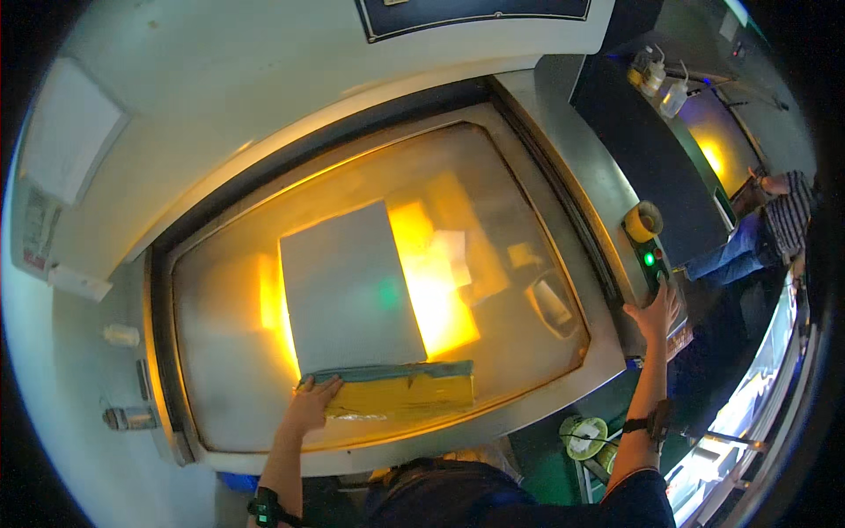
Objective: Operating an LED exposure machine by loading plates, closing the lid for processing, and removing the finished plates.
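Observation:
A flat grey rectangular sheet [352,286] lies on a glass-like, metal-framed bed [220,387] lit yellow. Along its near edge runs a yellow strip with a teal upper border [409,392]. My left hand [312,405] rests on the left end of that strip and the sheet's near left corner, its fingers laid out. Off to the right, my right hand [654,312] reaches with extended fingers to the near end of a small black control box [645,251], which has a green lit button and a red one. Whether a fingertip presses a button is hard to make out.
A yellow tape roll [643,221] stands at the far end of the control box. A large white machine housing [264,79] rises behind the bed. Squeeze bottles [673,99] stand farther right, near another person [775,220]. A green bucket [584,437] sits below the bed's front edge.

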Demonstrator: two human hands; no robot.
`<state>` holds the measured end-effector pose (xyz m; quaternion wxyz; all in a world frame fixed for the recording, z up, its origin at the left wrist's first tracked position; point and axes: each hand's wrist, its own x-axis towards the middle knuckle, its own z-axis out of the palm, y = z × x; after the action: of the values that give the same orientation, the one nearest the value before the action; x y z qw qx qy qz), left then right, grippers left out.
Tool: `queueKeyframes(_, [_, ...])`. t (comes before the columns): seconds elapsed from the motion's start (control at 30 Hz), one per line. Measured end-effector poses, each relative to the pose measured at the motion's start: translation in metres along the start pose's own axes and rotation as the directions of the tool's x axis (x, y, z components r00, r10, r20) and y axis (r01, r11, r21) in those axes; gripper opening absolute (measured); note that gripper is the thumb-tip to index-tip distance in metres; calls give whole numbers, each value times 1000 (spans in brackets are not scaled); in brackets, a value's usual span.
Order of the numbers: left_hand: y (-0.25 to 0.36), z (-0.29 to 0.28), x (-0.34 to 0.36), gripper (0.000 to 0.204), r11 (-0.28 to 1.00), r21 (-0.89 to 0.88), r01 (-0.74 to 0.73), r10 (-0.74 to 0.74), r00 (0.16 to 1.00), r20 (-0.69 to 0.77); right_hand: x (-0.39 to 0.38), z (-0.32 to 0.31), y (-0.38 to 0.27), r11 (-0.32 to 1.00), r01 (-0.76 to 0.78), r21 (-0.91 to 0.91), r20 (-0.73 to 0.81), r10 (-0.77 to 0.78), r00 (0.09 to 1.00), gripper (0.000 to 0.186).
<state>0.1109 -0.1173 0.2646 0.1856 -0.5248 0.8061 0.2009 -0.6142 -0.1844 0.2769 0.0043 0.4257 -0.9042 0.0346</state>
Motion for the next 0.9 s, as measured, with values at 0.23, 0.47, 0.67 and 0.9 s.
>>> queueKeyframes(0.23, [-59, -136, 191, 68, 887, -420, 190, -236, 970, -60, 13, 28, 47, 1000, 21, 19, -218, -16, 976, 97])
queueKeyframes(0.47, [-92, -148, 316, 57, 940, -288, 184, -296, 859, -418, 21, 34, 38, 982, 159, 103, -294, -123, 948, 86])
queueKeyframes(0.67, [11, -70, 171, 73, 946, -324, -1, 12, 999, 32, 12, 24, 32, 979, 90, 184, -210, -50, 976, 83])
queueKeyframes(0.9, [128, 69, -17, 78, 951, -307, -13, 100, 957, 271, 35, 38, 32, 997, 57, 56, -148, -48, 988, 83])
